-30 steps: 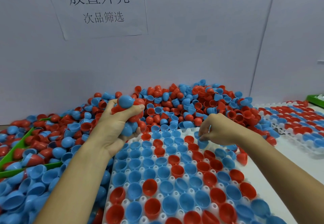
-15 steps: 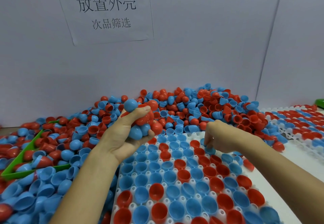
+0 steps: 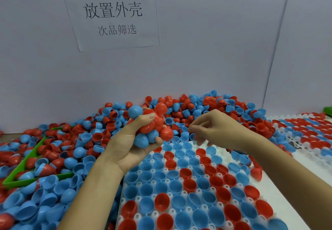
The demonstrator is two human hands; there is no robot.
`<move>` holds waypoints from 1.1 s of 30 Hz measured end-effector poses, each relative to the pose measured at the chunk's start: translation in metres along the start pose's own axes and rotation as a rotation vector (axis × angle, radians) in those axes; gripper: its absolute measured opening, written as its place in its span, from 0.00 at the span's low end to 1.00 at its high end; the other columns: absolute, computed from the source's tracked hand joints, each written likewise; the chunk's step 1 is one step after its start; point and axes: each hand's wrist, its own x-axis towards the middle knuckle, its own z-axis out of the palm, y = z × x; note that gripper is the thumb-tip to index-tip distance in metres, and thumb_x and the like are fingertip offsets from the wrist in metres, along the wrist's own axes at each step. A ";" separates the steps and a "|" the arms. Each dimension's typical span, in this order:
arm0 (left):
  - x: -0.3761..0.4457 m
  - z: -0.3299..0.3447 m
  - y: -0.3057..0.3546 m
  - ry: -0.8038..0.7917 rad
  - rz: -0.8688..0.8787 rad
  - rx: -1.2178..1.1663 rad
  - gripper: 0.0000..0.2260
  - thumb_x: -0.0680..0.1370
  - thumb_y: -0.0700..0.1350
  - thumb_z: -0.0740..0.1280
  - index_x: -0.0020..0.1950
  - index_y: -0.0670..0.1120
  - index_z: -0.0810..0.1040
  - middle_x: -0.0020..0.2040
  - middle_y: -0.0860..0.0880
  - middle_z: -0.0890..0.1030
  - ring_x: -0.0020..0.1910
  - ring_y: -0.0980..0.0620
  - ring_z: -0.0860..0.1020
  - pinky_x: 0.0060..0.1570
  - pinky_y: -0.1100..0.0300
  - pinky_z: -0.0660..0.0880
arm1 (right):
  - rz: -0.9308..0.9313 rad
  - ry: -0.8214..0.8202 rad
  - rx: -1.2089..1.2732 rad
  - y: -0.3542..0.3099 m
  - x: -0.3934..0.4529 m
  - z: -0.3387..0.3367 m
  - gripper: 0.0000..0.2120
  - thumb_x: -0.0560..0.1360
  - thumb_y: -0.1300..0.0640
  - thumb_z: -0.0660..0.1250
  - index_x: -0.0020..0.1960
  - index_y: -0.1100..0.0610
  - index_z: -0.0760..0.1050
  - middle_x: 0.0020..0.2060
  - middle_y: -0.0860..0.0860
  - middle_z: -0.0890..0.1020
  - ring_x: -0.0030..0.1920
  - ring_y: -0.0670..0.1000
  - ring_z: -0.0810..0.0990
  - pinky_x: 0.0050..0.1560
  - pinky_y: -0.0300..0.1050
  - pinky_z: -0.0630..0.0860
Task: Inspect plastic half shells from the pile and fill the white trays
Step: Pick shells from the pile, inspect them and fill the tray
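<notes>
shells in left hand (image 3: 132, 144): about six glossy domed halves (image 3: 150, 127), red and blue, clutched above tray edge
right hand (image 3: 218, 130): fingers loosely curled, grip unclear, blurred
trays: two white dimpled, near (image 3: 136, 198), far (image 3: 294, 140)
pile (image 3: 197, 109): uncountable
bin (image 3: 27, 181): green

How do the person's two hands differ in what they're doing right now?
The left hand grips a bunch of red and blue half shells; the right hand shows no shell I can make out. The left palm faces up with fingers wrapped around its load; the right has its fingers curled downward, reaching toward that bunch. Both hover over the far end of the white tray.
</notes>
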 end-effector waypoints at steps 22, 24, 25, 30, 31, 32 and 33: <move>0.005 -0.002 -0.003 0.036 0.066 -0.158 0.20 0.69 0.41 0.73 0.60 0.45 0.75 0.55 0.40 0.78 0.56 0.41 0.77 0.31 0.57 0.78 | -0.032 -0.128 0.367 -0.044 -0.002 0.032 0.05 0.79 0.52 0.68 0.47 0.52 0.81 0.45 0.48 0.86 0.47 0.43 0.85 0.44 0.37 0.79; 0.005 -0.004 -0.003 0.022 0.070 -0.182 0.19 0.70 0.41 0.72 0.59 0.46 0.75 0.55 0.39 0.78 0.56 0.42 0.77 0.31 0.59 0.77 | -0.049 -0.117 0.407 -0.044 -0.002 0.034 0.07 0.81 0.52 0.66 0.48 0.52 0.81 0.45 0.46 0.86 0.47 0.44 0.86 0.43 0.37 0.79; 0.005 -0.005 -0.003 0.013 0.065 -0.191 0.18 0.70 0.41 0.72 0.59 0.45 0.75 0.56 0.39 0.77 0.55 0.42 0.77 0.30 0.59 0.77 | -0.045 -0.109 0.447 -0.044 -0.002 0.035 0.09 0.82 0.52 0.63 0.49 0.52 0.81 0.44 0.46 0.87 0.47 0.45 0.86 0.42 0.37 0.78; 0.005 -0.007 -0.002 -0.076 0.030 -0.165 0.36 0.58 0.41 0.84 0.63 0.48 0.74 0.62 0.38 0.76 0.50 0.42 0.81 0.30 0.58 0.77 | -0.053 -0.043 0.451 -0.042 -0.001 0.035 0.09 0.83 0.55 0.61 0.54 0.50 0.80 0.44 0.44 0.87 0.43 0.49 0.87 0.39 0.38 0.78; 0.006 -0.007 -0.003 -0.094 0.021 -0.159 0.42 0.54 0.41 0.86 0.65 0.48 0.74 0.64 0.37 0.76 0.52 0.41 0.81 0.31 0.58 0.78 | -0.060 -0.048 0.433 -0.041 0.000 0.036 0.09 0.83 0.55 0.62 0.55 0.49 0.81 0.44 0.45 0.87 0.43 0.49 0.87 0.39 0.38 0.78; 0.006 -0.008 -0.003 -0.099 0.016 -0.154 0.45 0.52 0.41 0.87 0.67 0.48 0.74 0.66 0.37 0.75 0.53 0.41 0.80 0.31 0.58 0.78 | -0.060 -0.059 0.438 -0.040 0.000 0.036 0.09 0.83 0.56 0.62 0.55 0.49 0.81 0.44 0.46 0.87 0.43 0.49 0.87 0.40 0.38 0.78; 0.007 -0.008 -0.003 -0.093 0.015 -0.151 0.48 0.50 0.42 0.87 0.68 0.47 0.74 0.66 0.36 0.75 0.54 0.41 0.79 0.31 0.57 0.78 | -0.053 -0.074 0.473 -0.038 0.001 0.035 0.09 0.83 0.55 0.62 0.55 0.50 0.82 0.45 0.47 0.87 0.44 0.49 0.87 0.40 0.38 0.78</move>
